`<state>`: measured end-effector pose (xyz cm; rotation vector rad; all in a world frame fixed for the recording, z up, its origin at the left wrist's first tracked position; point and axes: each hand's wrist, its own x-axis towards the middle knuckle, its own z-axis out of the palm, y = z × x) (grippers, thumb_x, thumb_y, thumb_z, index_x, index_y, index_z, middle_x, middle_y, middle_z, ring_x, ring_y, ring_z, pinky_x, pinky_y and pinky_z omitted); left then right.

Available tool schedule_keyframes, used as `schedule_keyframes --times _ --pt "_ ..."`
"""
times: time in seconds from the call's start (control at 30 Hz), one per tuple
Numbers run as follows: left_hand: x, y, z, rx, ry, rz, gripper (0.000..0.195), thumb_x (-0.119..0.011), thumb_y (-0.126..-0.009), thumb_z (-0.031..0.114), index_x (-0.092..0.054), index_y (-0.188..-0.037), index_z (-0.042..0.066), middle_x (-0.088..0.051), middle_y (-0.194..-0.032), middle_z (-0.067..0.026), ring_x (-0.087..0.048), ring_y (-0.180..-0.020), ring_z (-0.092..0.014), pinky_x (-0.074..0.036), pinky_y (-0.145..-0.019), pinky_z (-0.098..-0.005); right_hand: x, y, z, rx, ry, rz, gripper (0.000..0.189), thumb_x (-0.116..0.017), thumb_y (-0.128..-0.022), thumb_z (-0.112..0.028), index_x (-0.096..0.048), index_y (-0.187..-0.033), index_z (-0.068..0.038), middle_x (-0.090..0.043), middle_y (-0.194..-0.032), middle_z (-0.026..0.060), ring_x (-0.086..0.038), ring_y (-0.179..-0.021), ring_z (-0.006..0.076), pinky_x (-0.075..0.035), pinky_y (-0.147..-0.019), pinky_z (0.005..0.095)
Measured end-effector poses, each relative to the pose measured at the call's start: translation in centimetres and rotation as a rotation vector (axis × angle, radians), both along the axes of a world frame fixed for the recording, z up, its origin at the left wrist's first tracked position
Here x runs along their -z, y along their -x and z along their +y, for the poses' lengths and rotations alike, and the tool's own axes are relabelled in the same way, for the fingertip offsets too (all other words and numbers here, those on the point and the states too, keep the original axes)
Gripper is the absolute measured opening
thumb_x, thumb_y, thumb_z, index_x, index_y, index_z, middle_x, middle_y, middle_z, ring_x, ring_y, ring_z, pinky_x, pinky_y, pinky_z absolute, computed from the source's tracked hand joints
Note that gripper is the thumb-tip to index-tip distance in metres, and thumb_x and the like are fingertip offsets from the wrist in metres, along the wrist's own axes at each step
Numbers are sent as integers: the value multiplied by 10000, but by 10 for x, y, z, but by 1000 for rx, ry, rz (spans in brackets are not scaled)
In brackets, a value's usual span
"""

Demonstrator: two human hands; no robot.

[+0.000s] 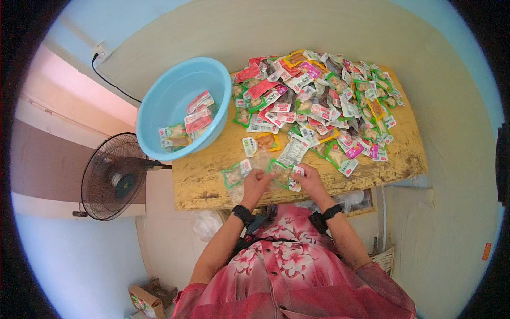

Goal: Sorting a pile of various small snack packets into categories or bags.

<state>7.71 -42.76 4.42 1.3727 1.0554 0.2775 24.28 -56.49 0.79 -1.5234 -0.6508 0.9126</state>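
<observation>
Between my hands, near the front edge of the wooden table (199, 183), is a small green-edged food packet (282, 173). My right hand (312, 181) pinches its white printed end. The fingers of my left hand (257, 183) are closed at its other end, with thin clear plastic (261, 158) around them. Another green-edged packet (236, 174) lies just left of my left hand, on or in clear plastic; which one is unclear. Beyond my hands lie a silvery-white packet (294, 149) and a yellow-edged packet (267, 141). A large heap of mixed food packets (318, 103) covers the back and right.
A light-blue plastic basin (149, 115) holding several packets stands at the table's back left. A black wire-caged fan (115, 177) is left of the table. A wall borders the back and right. Below are a clear plastic bag (207, 225) and a cardboard box (147, 301).
</observation>
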Motion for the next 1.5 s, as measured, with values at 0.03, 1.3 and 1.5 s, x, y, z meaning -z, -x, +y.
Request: schedule_keyframes --times 0.03,1.3,1.5 --pt "0 0 -1 12 -1 9 509 -762 -818 329 -538 -1093 -36 -596 -877 -88 -604 -739 -127 -531 -561 -279 -3 2 -1 -5 17 44 223 -677 -848 -60 -627 -1056 3 -604 -830 -40 -533 -737 48 -451 -666 220" --pt "-22 44 9 224 -416 -20 241 -641 -855 157 -594 -1054 29 -650 -834 -78 -634 -762 -206 -514 -689 -327 53 57 66 -569 -21 50 267 -606 -885 -136 -616 -1130 -30 -664 -1021 28 -613 -918 170 -509 -783 325" --pt "10 112 61 65 -613 387 501 -681 -790 170 -513 -1232 4 -562 -1153 -229 -599 -969 -369 -504 -801 -437 21 74 75 -348 156 30 380 -670 -867 -114 -572 -1218 -8 -652 -1055 75 -603 -910 154 -509 -792 305"
